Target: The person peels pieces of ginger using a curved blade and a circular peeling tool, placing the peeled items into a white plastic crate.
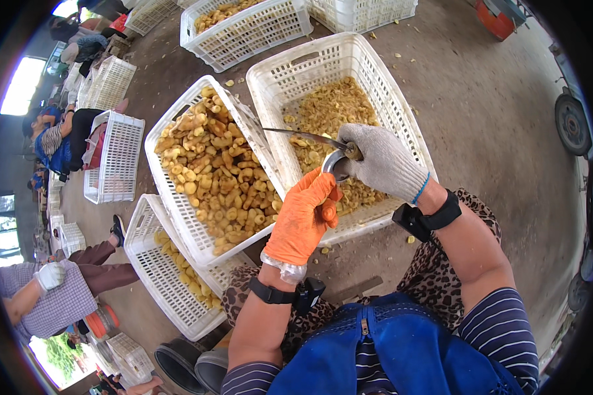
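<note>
My right hand (pixel 383 155), in a grey knitted glove, grips a knife (pixel 309 136) whose narrow dark blade points left. A curved shiny metal band (pixel 333 167) sits at the same hand's fingertips. My left hand (pixel 301 217), in an orange rubber glove, is curled close against that band. A pale yellow edge, apparently ginger, shows at its fingertips; the rest is hidden by the fingers. Both hands are over a white plastic crate (pixel 405 123) holding ginger peelings and scraps (pixel 338 106). To its left, a tilted white crate (pixel 178 224) is heaped with ginger roots (pixel 217 163).
Below the heaped crate stands another white crate (pixel 165 296) with paler yellow ginger (pixel 185 271). More crates (pixel 247 42) are at the top. Dark rubber tubs (pixel 178 363) lie near my left elbow. A person (pixel 49 291) is at the left; a wheel (pixel 571 123) stands far right.
</note>
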Demonstrator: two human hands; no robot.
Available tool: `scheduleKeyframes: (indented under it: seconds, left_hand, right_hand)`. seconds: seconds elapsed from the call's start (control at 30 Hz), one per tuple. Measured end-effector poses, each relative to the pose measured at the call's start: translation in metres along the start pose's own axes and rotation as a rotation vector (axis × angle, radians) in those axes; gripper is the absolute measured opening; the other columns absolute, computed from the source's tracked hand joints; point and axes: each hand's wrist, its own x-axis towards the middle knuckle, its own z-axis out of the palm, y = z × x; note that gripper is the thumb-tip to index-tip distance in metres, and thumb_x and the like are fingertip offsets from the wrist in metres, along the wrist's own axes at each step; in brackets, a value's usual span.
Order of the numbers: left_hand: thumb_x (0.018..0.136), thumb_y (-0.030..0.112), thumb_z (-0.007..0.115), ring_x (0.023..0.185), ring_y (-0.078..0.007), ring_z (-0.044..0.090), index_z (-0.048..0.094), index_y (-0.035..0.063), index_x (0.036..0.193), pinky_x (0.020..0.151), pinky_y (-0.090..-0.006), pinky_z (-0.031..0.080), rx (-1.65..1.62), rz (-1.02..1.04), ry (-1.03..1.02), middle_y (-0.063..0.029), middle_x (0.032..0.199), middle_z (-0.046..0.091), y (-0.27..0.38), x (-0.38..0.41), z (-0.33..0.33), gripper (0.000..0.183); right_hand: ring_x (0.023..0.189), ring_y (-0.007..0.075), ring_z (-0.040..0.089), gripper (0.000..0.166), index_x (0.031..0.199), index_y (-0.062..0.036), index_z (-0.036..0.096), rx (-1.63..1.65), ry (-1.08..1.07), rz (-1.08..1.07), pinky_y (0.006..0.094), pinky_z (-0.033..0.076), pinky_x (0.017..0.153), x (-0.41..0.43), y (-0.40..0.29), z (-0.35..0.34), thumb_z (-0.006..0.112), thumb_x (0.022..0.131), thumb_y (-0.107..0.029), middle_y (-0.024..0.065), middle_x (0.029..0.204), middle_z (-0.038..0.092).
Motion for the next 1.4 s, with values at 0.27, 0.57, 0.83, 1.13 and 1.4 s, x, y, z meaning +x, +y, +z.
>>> scheduleKeyframes:
  seconds: [0.27,0.57,0.83,1.13,1.4]
  left_hand:
    - [0.107,0.024,0.077,0.066,-0.0115,0.064,0.065,0.0018,0.151,0.061,-0.0293,0.052,0.559,0.151,0.165,-0.004,0.091,0.07,-0.004,0.011,0.007,0.051]
    - [0.101,0.035,0.079,0.058,-0.0128,0.063,0.073,0.0023,0.133,0.056,-0.0296,0.049,1.441,0.657,0.14,-0.0066,0.087,0.071,-0.02,0.013,-0.025,0.046]
    - [0.1,0.039,0.081,0.056,-0.0111,0.055,0.068,-0.0031,0.134,0.051,-0.0299,0.044,0.854,0.019,-0.01,-0.0047,0.086,0.067,-0.009,0.001,-0.017,0.056]
    - [0.104,0.042,0.077,0.052,-0.0086,0.054,0.068,-0.0055,0.136,0.05,-0.0264,0.042,0.68,0.011,0.026,-0.0076,0.087,0.071,0.0,-0.007,-0.024,0.058]
    - [0.106,0.033,0.076,0.051,-0.0081,0.054,0.074,-0.0009,0.126,0.048,-0.0259,0.04,1.03,0.203,0.015,-0.0061,0.078,0.069,-0.008,0.0,-0.032,0.039]
  right_hand:
    - [0.103,0.0428,0.077,0.034,0.119,-0.0055,0.072,-0.148,0.025,-0.041,0.0524,0.061,0.09,0.003,-0.001,0.01,0.083,0.091,-0.023,0.0209,0.104,0.078]
    - [0.109,0.0428,0.077,0.038,0.125,-0.0058,0.072,-0.192,-0.134,0.026,0.0532,0.06,0.095,-0.001,-0.002,0.024,0.08,0.095,-0.029,0.0224,0.109,0.078]
    - [0.099,0.0393,0.079,0.043,0.128,-0.0004,0.073,-0.084,-0.145,0.105,0.0499,0.062,0.09,-0.001,-0.002,0.019,0.081,0.094,-0.026,0.0211,0.101,0.08]
    - [0.086,0.0281,0.076,0.047,0.123,0.0061,0.073,0.213,-0.174,0.251,0.0421,0.06,0.08,-0.001,-0.008,0.008,0.085,0.087,-0.02,0.0194,0.092,0.076]
    - [0.101,0.0429,0.078,0.038,0.122,-0.0019,0.073,-0.023,-0.15,0.062,0.051,0.061,0.09,-0.005,-0.009,0.028,0.082,0.092,-0.023,0.0228,0.103,0.078]
